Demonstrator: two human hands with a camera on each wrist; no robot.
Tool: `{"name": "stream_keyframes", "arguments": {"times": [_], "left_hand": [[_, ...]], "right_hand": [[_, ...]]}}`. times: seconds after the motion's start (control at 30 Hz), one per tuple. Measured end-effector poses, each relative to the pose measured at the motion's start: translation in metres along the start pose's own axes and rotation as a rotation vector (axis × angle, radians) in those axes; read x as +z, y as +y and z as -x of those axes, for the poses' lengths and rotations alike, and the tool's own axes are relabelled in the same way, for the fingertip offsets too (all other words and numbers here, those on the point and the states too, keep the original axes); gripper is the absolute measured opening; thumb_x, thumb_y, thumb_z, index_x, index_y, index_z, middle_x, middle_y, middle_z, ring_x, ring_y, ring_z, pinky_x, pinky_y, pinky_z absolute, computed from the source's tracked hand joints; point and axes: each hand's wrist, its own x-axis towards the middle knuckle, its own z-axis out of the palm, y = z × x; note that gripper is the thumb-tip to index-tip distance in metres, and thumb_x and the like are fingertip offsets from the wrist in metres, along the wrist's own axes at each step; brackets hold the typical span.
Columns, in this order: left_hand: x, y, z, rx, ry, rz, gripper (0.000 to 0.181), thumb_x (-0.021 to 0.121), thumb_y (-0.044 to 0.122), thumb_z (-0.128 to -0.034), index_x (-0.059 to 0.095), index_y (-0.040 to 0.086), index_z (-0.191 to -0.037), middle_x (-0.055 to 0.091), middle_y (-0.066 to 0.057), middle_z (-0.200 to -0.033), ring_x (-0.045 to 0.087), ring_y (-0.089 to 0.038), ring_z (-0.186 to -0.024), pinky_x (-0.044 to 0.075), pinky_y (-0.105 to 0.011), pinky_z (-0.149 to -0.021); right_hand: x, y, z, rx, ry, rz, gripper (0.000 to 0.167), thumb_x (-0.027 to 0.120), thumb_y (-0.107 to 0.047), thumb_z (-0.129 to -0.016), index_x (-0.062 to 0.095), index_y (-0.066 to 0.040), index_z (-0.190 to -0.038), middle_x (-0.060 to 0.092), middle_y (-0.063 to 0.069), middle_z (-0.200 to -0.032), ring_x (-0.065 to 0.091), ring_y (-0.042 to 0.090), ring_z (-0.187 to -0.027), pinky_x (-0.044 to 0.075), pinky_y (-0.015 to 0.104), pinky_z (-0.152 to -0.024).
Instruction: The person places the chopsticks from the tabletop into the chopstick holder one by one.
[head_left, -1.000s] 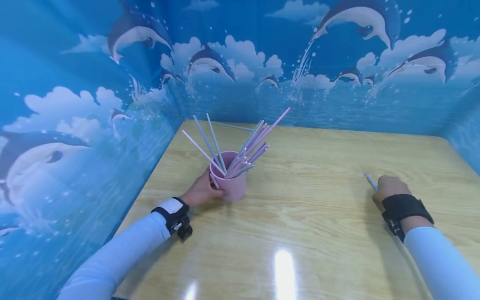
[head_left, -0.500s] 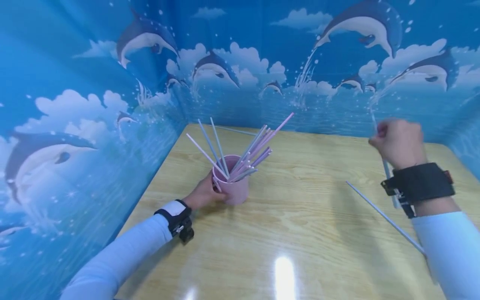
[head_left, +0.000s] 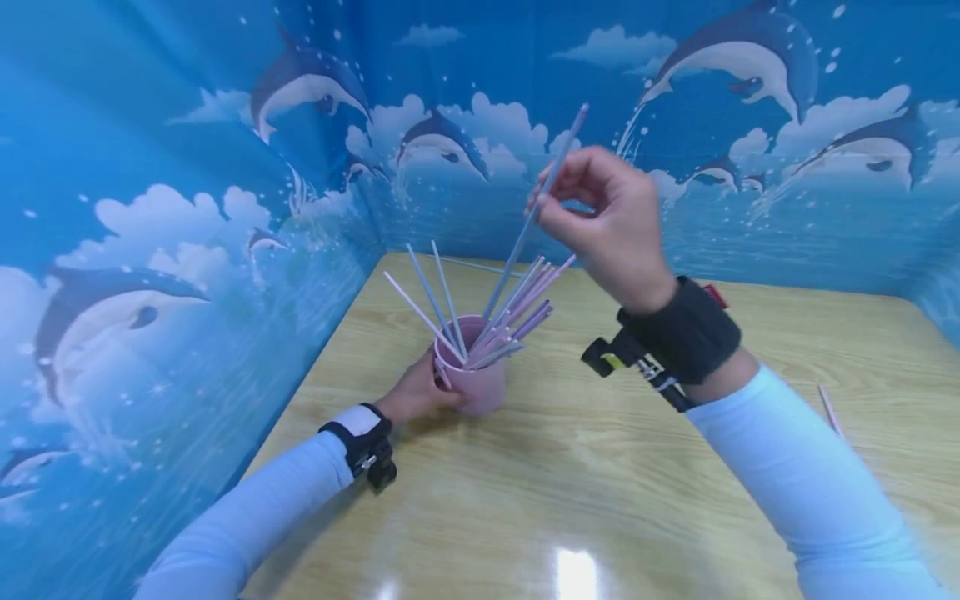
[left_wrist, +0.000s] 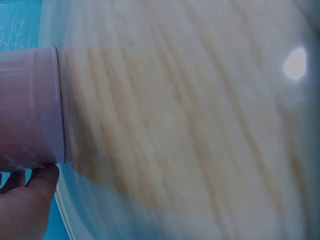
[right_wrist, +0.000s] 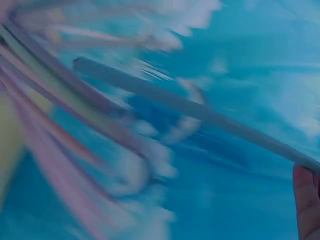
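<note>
My left hand [head_left: 420,392] grips a pink cup [head_left: 483,392], which stands on the wooden table at centre left. Several thin straws [head_left: 517,304] in pink, purple and blue-grey fan out from the cup's mouth. Above it, my right hand [head_left: 615,221] pinches a long blue-grey straw [head_left: 525,229] between thumb and fingers. That straw slants down, its lower end near the cup's rim. In the right wrist view its free end shows apart from the blurred straws. The left wrist view shows the side of the cup and part of the left hand below it.
A pale blue straw [head_left: 480,267] lies on the table behind the cup. Another pinkish straw [head_left: 828,408] lies on the right, partly hidden by my right sleeve. A blue dolphin-print backdrop [head_left: 510,183] rises at the table's back and left edges.
My right hand has picked a straw up from the table on the right and carried it left, over the cup. My left hand keeps its grip on the cup.
</note>
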Motion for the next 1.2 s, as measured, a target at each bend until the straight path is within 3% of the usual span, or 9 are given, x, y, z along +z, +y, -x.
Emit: {"name": "stream_keyframes", "arguments": {"times": [0.1,0.27,0.4,0.6,0.7,0.77,0.87,0.97,1.2], "left_hand": [[0.002,-0.002,-0.001,0.015,-0.011,-0.010,0.093,0.069,0.004,-0.0615,0.013,0.016,-0.135,0.031,-0.008,-0.135,0.031,-0.022,-0.122,0.024,-0.042,-0.103],[0.005,-0.004,0.001,0.003,-0.015,-0.003,0.094,0.070,0.006,-0.0614,0.014,0.018,-0.135,0.030,-0.006,-0.135,0.031,-0.022,-0.123,0.024,-0.044,-0.103],[0.005,-0.004,0.002,0.030,-0.005,0.029,0.093,0.071,0.006,-0.0604,0.017,0.022,-0.134,0.033,-0.003,-0.134,0.032,-0.020,-0.122,0.024,-0.045,-0.102],[0.004,-0.005,0.000,0.063,-0.016,0.015,0.091,0.071,0.011,-0.0612,0.017,0.020,-0.134,0.035,-0.004,-0.133,0.034,-0.022,-0.120,0.025,-0.045,-0.102],[0.003,-0.002,0.001,0.037,0.002,-0.003,0.091,0.071,0.008,-0.0610,0.018,0.018,-0.134,0.035,-0.005,-0.132,0.035,-0.022,-0.120,0.026,-0.045,-0.101],[0.002,0.000,0.002,0.006,0.016,-0.016,0.091,0.070,0.007,-0.0612,0.017,0.018,-0.134,0.036,-0.005,-0.132,0.035,-0.022,-0.120,0.027,-0.045,-0.101],[0.001,0.003,0.002,-0.017,0.012,-0.014,0.090,0.069,0.005,-0.0619,0.017,0.021,-0.134,0.035,-0.007,-0.132,0.034,-0.023,-0.120,0.027,-0.043,-0.101],[0.000,0.005,0.001,0.003,-0.011,-0.001,0.090,0.069,0.005,-0.0631,0.016,0.022,-0.134,0.031,-0.009,-0.135,0.032,-0.022,-0.122,0.025,-0.042,-0.102],[-0.003,0.004,0.003,-0.005,0.001,0.002,0.090,0.070,0.006,-0.0634,0.015,0.016,-0.135,0.030,-0.009,-0.135,0.032,-0.023,-0.122,0.025,-0.044,-0.102]], "right_hand": [[0.016,0.014,0.012,0.185,-0.113,0.083,0.012,0.054,0.004,-0.074,0.052,0.007,-0.086,0.057,0.015,-0.084,0.058,0.017,-0.075,0.051,0.024,-0.074],[0.015,0.037,0.022,0.275,-0.233,0.218,0.019,0.056,-0.003,-0.075,0.051,0.000,-0.094,0.056,0.008,-0.087,0.054,0.010,-0.079,0.048,0.021,-0.076],[-0.004,0.046,0.019,0.241,-0.091,0.177,0.020,0.058,-0.006,-0.076,0.053,-0.003,-0.095,0.056,0.005,-0.087,0.054,0.008,-0.078,0.048,0.020,-0.075],[-0.048,0.053,0.023,0.218,0.202,-0.021,0.011,0.052,0.003,-0.077,0.055,-0.002,-0.087,0.056,0.009,-0.078,0.057,0.015,-0.070,0.051,0.021,-0.067],[-0.070,0.064,0.035,0.318,0.229,0.067,0.011,0.052,-0.005,-0.080,0.055,-0.004,-0.090,0.056,0.005,-0.078,0.057,0.012,-0.070,0.051,0.019,-0.067],[-0.083,0.074,0.045,0.399,0.197,0.211,0.016,0.051,-0.014,-0.082,0.055,-0.006,-0.095,0.055,0.001,-0.081,0.056,0.009,-0.071,0.051,0.017,-0.067],[-0.101,0.087,0.062,0.492,0.072,0.483,0.029,0.048,-0.027,-0.083,0.054,-0.008,-0.105,0.055,0.001,-0.089,0.054,0.009,-0.077,0.048,0.020,-0.068],[-0.115,0.101,0.079,0.547,-0.143,0.658,0.036,0.046,-0.033,-0.083,0.051,-0.010,-0.111,0.054,0.007,-0.101,0.053,0.018,-0.086,0.046,0.030,-0.069],[-0.096,0.137,0.121,0.669,-0.849,0.553,0.069,0.057,-0.042,-0.075,0.029,-0.015,-0.131,0.033,0.018,-0.132,0.046,0.036,-0.105,0.043,0.046,-0.083]]}}
